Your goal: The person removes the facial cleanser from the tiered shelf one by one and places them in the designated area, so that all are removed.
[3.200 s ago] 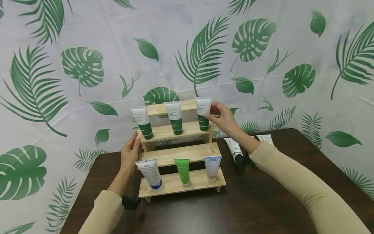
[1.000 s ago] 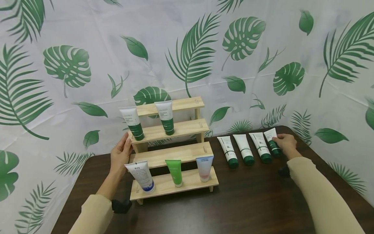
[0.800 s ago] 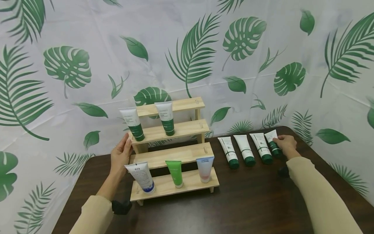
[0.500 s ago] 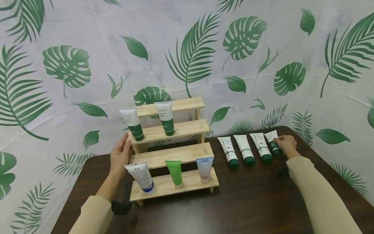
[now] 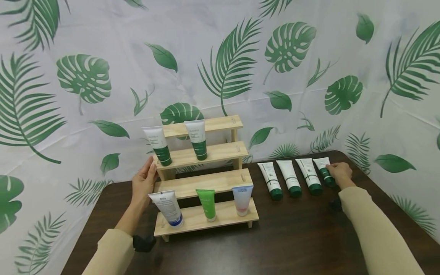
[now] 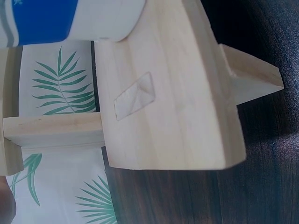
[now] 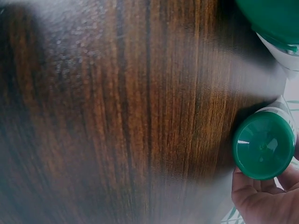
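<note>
My left hand (image 5: 142,183) holds the left end of a tiered wooden display stand (image 5: 203,185), fingers and thumb at the edge of the third tier. Only a bit of a finger (image 6: 6,205) shows in the left wrist view. At the right, my right hand (image 5: 339,173) grips a small white-and-green squeeze tube (image 5: 324,172) lying on the table at the end of a row. Its round green cap (image 7: 263,145) faces the right wrist camera, with my fingers around its side. Two matching tubes, a left one (image 5: 158,145) and a middle one (image 5: 196,139), stand cap-down on the third tier.
The lowest tier bears a white-and-blue tube (image 5: 167,208), a green tube (image 5: 207,204) and a pale blue-pink tube (image 5: 242,200). Three larger white tubes with green caps, including the leftmost (image 5: 270,180), lie on the dark table (image 5: 288,236). A leaf-print cloth (image 5: 227,68) hangs behind.
The right hand has moved from the stand's third tier to the table at right, and the tube from that tier now lies there. The left hand stays at the stand. Recently, only slight motion.
</note>
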A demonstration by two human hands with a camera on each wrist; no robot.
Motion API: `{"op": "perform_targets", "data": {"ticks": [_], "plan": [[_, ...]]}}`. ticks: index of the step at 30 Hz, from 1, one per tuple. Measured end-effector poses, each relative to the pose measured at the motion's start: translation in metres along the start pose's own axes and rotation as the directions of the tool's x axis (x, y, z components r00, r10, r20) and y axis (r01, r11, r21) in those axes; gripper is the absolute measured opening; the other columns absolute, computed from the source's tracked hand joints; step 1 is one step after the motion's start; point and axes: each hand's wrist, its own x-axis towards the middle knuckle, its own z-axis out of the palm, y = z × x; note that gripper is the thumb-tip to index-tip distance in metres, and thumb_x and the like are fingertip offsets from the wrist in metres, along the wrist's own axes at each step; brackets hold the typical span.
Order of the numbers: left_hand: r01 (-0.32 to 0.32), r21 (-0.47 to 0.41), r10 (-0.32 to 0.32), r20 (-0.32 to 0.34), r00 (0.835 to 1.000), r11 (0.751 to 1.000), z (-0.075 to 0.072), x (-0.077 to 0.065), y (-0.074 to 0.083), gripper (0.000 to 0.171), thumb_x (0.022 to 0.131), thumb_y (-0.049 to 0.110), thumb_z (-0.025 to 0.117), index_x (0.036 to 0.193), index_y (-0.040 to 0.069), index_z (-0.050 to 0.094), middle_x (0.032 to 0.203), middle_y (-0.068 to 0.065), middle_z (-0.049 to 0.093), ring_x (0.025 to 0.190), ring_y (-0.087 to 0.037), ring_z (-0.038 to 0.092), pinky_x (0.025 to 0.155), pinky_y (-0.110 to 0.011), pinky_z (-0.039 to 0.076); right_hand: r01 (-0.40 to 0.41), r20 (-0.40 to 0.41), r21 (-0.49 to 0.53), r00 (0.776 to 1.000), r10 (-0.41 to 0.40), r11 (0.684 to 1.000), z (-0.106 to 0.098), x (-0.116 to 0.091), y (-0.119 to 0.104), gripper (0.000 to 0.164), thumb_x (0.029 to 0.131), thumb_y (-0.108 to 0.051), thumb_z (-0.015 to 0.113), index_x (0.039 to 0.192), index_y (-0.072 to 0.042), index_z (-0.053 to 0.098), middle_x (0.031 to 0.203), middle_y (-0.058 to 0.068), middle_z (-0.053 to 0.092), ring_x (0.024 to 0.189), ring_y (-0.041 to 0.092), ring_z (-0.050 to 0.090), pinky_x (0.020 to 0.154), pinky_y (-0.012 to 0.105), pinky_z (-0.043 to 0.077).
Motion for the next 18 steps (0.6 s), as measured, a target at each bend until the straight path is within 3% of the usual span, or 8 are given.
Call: {"op": "perform_targets", "data": {"ticks": [7,11,13,16,18], "plan": [[-0.016,-0.017,0.016,0.011,1.000,1.000,0.003,0.002,-0.003,0.051,0.099,0.031,0.046,0.146,0.015,0.035,0.151,-0.002,0.033,0.134,-0.020,0.040,0.105,-0.028,0.040,0.045,-0.002,-0.055,0.999,-0.045,0.997,-0.006,-0.004,0.005,0.043,0.095,-0.023,0.045,0.117,0.013,0.052,0.112,0.034,0.052,0.096,0.046,0.051,0.068,0.047,0.050],[-0.016,-0.009,0.016,0.012,1.000,1.000,0.002,0.001,-0.003,0.051,0.099,0.031,0.045,0.147,0.016,0.033,0.151,-0.002,0.032,0.134,-0.020,0.039,0.105,-0.029,0.040,0.114,-0.021,-0.045,0.993,-0.115,0.992,-0.012,-0.007,-0.002,0.046,0.097,-0.023,0.043,0.124,0.014,0.048,0.125,0.035,0.047,0.112,0.051,0.044,0.087,0.056,0.045],[-0.018,-0.007,0.018,0.014,1.000,1.000,0.001,0.001,-0.002,0.051,0.100,0.030,0.044,0.147,0.016,0.033,0.151,-0.002,0.032,0.134,-0.020,0.039,0.105,-0.029,0.040,0.167,-0.059,-0.024,0.984,-0.168,0.986,-0.016,-0.009,-0.011,0.046,0.098,-0.022,0.043,0.125,0.015,0.047,0.128,0.035,0.046,0.117,0.052,0.038,0.094,0.060,0.039],[-0.022,0.000,0.022,0.014,1.000,1.000,-0.001,0.001,0.000,0.051,0.100,0.030,0.044,0.147,0.015,0.032,0.152,-0.003,0.031,0.134,-0.020,0.039,0.105,-0.029,0.040,0.241,-0.119,0.035,0.965,-0.235,0.970,-0.019,-0.015,-0.032,0.045,0.098,-0.022,0.042,0.126,0.013,0.048,0.124,0.034,0.049,0.115,0.049,0.042,0.094,0.058,0.039],[-0.021,0.003,0.021,0.009,1.000,1.000,-0.002,0.001,0.001,0.051,0.100,0.030,0.044,0.147,0.014,0.033,0.151,-0.003,0.032,0.133,-0.020,0.040,0.104,-0.029,0.041,0.291,-0.145,0.086,0.950,-0.277,0.953,-0.021,-0.022,-0.053,0.043,0.099,-0.021,0.042,0.125,0.012,0.050,0.120,0.032,0.053,0.109,0.044,0.048,0.083,0.049,0.045]]}}
